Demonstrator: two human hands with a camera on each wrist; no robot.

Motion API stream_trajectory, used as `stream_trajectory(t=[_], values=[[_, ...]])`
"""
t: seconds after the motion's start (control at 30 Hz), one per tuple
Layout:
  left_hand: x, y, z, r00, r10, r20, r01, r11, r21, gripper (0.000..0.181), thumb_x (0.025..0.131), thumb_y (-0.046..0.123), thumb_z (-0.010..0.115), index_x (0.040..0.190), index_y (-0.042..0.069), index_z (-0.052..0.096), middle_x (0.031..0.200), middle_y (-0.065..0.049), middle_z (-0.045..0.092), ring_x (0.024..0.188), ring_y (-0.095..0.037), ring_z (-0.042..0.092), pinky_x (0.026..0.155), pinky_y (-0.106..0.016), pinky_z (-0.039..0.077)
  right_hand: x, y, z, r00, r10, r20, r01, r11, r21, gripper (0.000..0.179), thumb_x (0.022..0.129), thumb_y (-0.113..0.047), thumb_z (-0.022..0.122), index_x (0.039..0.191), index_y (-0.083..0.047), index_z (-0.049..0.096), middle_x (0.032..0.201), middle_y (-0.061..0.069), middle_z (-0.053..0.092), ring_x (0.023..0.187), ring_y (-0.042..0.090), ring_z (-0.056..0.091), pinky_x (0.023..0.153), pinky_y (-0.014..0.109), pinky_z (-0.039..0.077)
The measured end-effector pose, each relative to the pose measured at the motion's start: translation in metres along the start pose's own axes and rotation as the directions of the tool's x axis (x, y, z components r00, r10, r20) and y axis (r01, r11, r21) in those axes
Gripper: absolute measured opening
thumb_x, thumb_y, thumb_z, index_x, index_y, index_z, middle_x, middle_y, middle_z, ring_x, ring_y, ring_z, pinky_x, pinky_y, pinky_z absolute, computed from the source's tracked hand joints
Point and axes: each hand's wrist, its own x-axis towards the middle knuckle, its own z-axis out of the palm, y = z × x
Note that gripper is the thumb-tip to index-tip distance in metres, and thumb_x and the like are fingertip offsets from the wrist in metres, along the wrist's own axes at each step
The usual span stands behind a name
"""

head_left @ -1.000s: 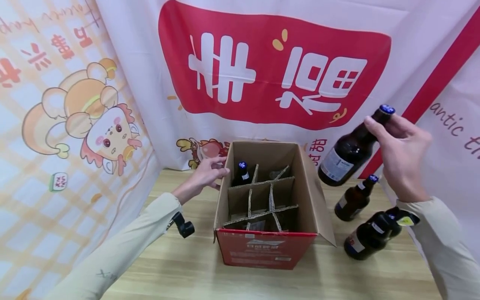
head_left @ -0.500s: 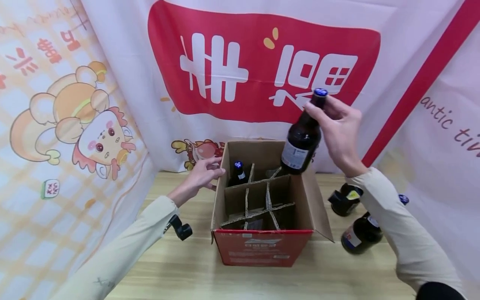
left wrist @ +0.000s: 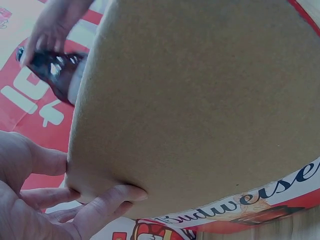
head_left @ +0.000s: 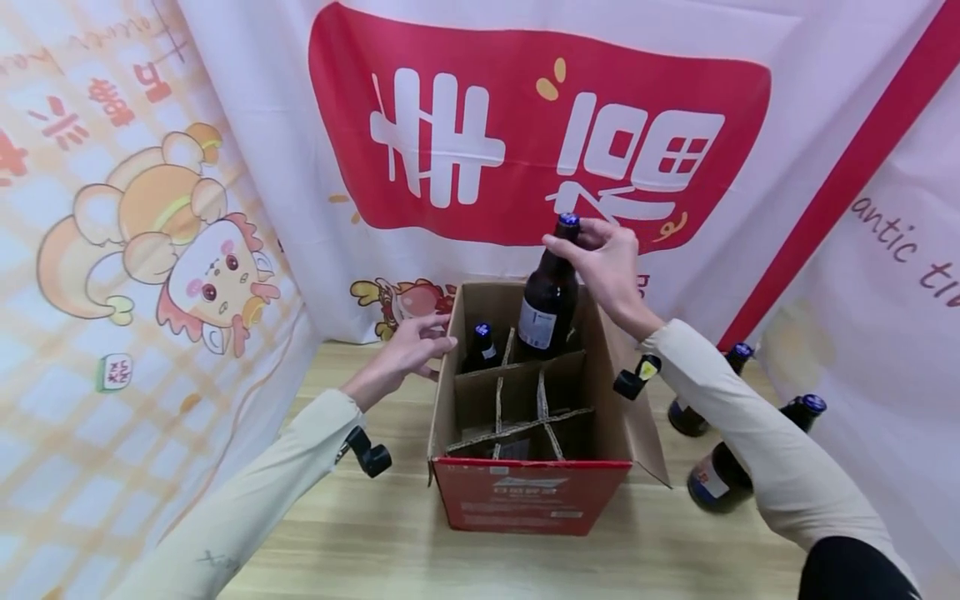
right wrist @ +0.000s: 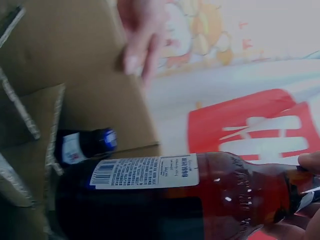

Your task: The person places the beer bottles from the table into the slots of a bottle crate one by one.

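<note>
My right hand [head_left: 606,260] grips a dark brown beer bottle [head_left: 546,304] by its neck, just under the blue cap. The bottle hangs over the back of a divided cardboard box [head_left: 532,497], its base down at the dividers next to the back-middle cells. In the right wrist view its white back label [right wrist: 145,171] faces the camera. A second bottle [head_left: 482,346] stands in the back-left cell, only its cap and neck showing. My left hand [head_left: 408,350] pinches the box's left side near the back corner, as fingers [left wrist: 112,200] in the left wrist view show.
More brown bottles [head_left: 716,479] stand on the wooden table [head_left: 337,533] right of the box, partly hidden by my right sleeve. A side flap [head_left: 651,425] of the box sticks out rightward. A printed cloth [head_left: 285,125] hangs close behind.
My right hand has carried the bottle left from beside the box to above its back cells, and lowered it. My left hand has stayed on the box's left side.
</note>
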Motion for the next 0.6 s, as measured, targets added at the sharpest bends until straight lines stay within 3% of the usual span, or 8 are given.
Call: stream_trajectory(t=[0.37, 0.5, 0.6], values=[[-0.003, 0.0, 0.002, 1.0, 0.021, 0.001, -0.021, 1.0, -0.013, 0.062, 0.104, 0.014, 0.063, 0.161, 0.008, 0.04, 0.141, -0.026, 0.058, 0.124, -0.043, 0.061, 0.071, -0.037, 0.067, 0.001, 0.037, 0.012, 0.994, 0.058, 0.089, -0.046, 0.99, -0.133, 0.047, 0.091, -0.029, 0.083, 0.127, -0.001, 0.073, 0.118, 0.019, 0.076, 0.105, 0.03, 0.073, 0.094, 0.039, 0.064], [-0.004, 0.001, 0.001, 0.999, 0.035, -0.004, -0.035, 0.999, -0.003, 0.062, 0.104, 0.014, 0.063, 0.16, 0.007, 0.04, 0.14, -0.027, 0.057, 0.122, -0.042, 0.062, 0.071, -0.038, 0.068, 0.003, 0.039, 0.015, 0.979, 0.074, 0.191, -0.025, 0.969, -0.247, 0.037, 0.091, -0.023, 0.084, 0.118, 0.0, 0.076, 0.107, 0.019, 0.077, 0.095, 0.03, 0.069, 0.079, 0.032, 0.064], [-0.005, 0.002, 0.001, 0.999, 0.033, -0.006, -0.033, 0.999, -0.004, 0.062, 0.104, 0.013, 0.063, 0.16, 0.006, 0.04, 0.14, -0.027, 0.057, 0.121, -0.041, 0.062, 0.071, -0.038, 0.068, 0.003, 0.036, 0.019, 0.952, 0.074, 0.296, 0.035, 0.938, -0.345, 0.026, 0.09, -0.021, 0.085, 0.102, 0.001, 0.078, 0.087, 0.018, 0.073, 0.079, 0.028, 0.061, 0.06, 0.028, 0.052]])
